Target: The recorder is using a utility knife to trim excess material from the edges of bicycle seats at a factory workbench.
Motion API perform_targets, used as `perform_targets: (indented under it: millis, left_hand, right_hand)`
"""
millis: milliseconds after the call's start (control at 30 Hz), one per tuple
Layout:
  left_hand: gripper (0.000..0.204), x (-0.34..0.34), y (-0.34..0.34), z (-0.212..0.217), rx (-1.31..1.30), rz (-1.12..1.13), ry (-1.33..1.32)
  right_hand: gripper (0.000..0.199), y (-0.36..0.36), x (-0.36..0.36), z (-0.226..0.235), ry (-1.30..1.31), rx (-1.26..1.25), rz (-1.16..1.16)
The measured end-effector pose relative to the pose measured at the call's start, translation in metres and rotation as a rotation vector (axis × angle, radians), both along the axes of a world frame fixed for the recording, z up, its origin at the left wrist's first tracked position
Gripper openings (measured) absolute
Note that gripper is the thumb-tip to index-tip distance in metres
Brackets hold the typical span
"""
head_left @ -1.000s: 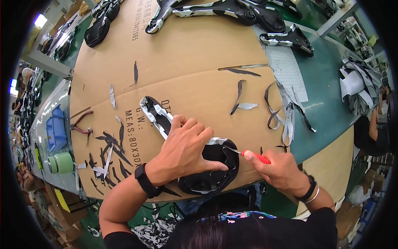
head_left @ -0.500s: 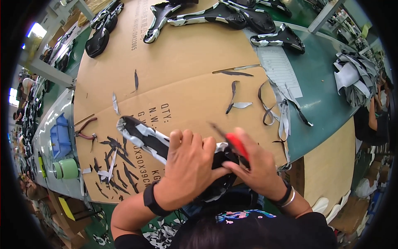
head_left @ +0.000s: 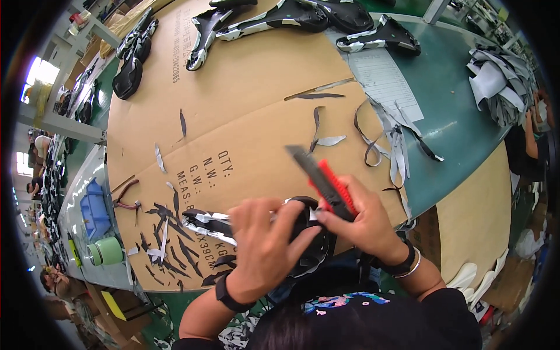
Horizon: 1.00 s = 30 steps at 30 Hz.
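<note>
A black padded part with white-and-black fabric edging (head_left: pixel 204 223) lies at the cardboard's near edge, its rounded black end (head_left: pixel 315 251) close to my body. Over its middle is my left hand (head_left: pixel 265 239), partly blurred, thumb and index finger spread apart. I cannot see anything gripped in it. My right hand (head_left: pixel 367 219) is closed round a red-and-black utility knife (head_left: pixel 329 189), its blade pointing up and left, away from the part. A small white scrap of edging (head_left: pixel 314 215) shows beside the right thumb.
Dark fabric trimmings (head_left: pixel 169 239), red-handled pliers (head_left: pixel 126 195), a green cup (head_left: pixel 106 251) and a blue bin (head_left: pixel 95 210) lie left. More padded parts (head_left: pixel 280 17) line the far side. Fabric strips (head_left: pixel 398 151), a paper sheet (head_left: pixel 382 81) and a grey fabric stack (head_left: pixel 501 87) are right.
The padded part has swung down and lower. My left hand has loosened from its grip round it. The knife has come up off the part, its blade now raised in the right hand.
</note>
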<state>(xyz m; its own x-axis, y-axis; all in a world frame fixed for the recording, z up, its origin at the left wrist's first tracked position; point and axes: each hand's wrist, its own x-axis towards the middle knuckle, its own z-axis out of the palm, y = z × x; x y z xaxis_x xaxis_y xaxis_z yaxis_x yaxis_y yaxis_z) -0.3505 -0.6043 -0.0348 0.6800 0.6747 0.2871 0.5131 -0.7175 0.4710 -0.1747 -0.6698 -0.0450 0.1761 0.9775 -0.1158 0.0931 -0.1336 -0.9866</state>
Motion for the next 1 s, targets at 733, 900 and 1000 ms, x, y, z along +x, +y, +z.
perform_targets:
  millis: [733, 900, 1000]
  left_hand:
    - [0.017, 0.005, 0.021, -0.021, -0.392, -0.035, -0.226]
    - [0.015, -0.001, 0.027, -0.027, -0.517, -0.02, -0.369]
    - [0.014, -0.001, 0.028, -0.026, -0.584, 0.0, -0.412]
  right_hand:
    - [0.067, -0.073, 0.041, -0.016, -0.856, 0.077, 0.378]
    - [0.065, -0.104, 0.005, -0.008, -0.652, -0.067, 0.196]
    - [0.062, -0.124, -0.008, -0.012, -0.585, -0.08, 0.063]
